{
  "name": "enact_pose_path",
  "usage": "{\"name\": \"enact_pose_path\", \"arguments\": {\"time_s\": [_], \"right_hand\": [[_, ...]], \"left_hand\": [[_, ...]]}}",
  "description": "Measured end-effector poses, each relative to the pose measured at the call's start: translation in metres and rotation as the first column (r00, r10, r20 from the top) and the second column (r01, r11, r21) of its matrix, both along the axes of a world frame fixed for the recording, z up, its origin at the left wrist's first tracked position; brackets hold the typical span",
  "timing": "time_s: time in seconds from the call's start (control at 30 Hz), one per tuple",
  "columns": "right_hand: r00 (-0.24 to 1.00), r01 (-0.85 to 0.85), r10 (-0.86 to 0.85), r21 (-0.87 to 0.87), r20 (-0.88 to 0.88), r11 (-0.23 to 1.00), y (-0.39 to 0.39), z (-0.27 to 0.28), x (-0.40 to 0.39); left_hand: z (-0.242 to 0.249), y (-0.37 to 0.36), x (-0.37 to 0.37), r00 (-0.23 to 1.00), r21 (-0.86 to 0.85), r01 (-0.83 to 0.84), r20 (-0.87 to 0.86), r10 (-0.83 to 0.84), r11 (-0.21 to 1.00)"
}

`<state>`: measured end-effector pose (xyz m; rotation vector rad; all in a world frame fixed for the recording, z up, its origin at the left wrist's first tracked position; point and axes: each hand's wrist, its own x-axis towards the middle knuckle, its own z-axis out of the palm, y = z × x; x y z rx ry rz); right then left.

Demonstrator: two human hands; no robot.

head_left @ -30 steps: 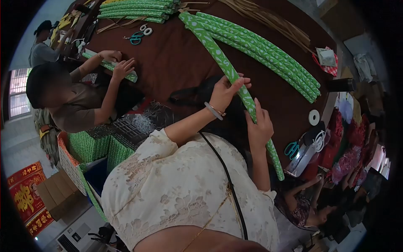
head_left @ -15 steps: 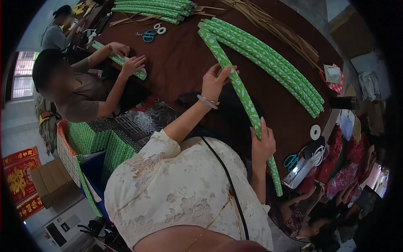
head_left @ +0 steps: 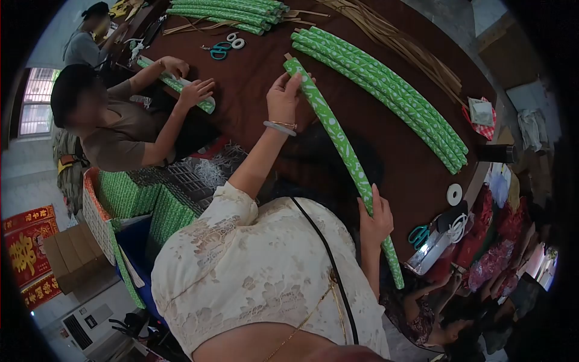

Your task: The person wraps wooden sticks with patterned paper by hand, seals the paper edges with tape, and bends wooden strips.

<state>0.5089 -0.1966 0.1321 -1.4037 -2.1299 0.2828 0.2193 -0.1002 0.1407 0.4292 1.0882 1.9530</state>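
A long, slim roll (head_left: 338, 137) wrapped in green paper with white print stretches slantwise in front of me, a short brown tip showing at its far end. My left hand (head_left: 283, 95) is closed on it near that far end, thumb on top. Lower down, my right hand (head_left: 376, 222) is closed around the roll, some fingers hidden behind it; the near end sticks out past this hand. Beyond the roll, several similar green rolls (head_left: 386, 96) lie side by side on the brown tabletop (head_left: 247, 78).
Brown strips (head_left: 398, 36) lie at the back. Blue-handled scissors (head_left: 219, 50) and white tape rolls (head_left: 238, 43) rest near more green rolls (head_left: 223, 13). On the left a co-worker (head_left: 120, 120) handles green paper. A tape roll (head_left: 454, 193), scissors (head_left: 418, 236) and black cylinder (head_left: 496, 153) are right.
My left hand has slid up the roll toward its far end, and that end has dropped slightly toward me, apart from the rolls on the table. My right hand keeps its hold.
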Motion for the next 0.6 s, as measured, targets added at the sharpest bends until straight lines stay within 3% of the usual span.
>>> {"name": "enact_pose_path", "arguments": {"time_s": [0.07,0.13,0.33,0.43,0.5,0.53,0.6], "right_hand": [[1.000,0.000,0.000,-0.008,-0.002,1.000,-0.001,0.001,0.001],[1.000,-0.002,0.002,-0.018,-0.004,1.000,-0.003,0.001,0.002],[1.000,-0.012,0.012,-0.058,-0.007,0.998,-0.006,-0.002,0.003],[0.995,-0.020,0.003,-0.158,-0.104,0.987,-0.006,-0.002,0.003],[0.990,-0.016,-0.037,-0.371,-0.136,0.929,-0.008,0.005,0.003],[0.990,-0.016,-0.038,-0.375,-0.135,0.927,-0.008,0.007,0.003],[0.961,-0.072,-0.098,-0.580,-0.257,0.812,-0.008,0.008,0.005]], "left_hand": [[0.000,0.003,-0.008,0.998,0.002,-0.003,-0.056,0.004,1.000],[0.002,0.005,-0.017,0.996,0.052,-0.065,0.064,0.062,0.997],[0.000,0.005,-0.026,0.995,0.031,-0.095,0.035,0.094,0.995],[-0.001,0.002,-0.022,0.995,0.000,-0.097,0.037,0.097,0.995],[-0.002,-0.001,-0.023,0.995,-0.021,-0.092,0.039,0.093,0.996],[-0.006,-0.001,-0.024,0.996,-0.006,-0.082,0.036,0.082,0.997],[-0.012,-0.003,-0.026,0.997,0.004,-0.068,0.035,0.068,0.998]]}}
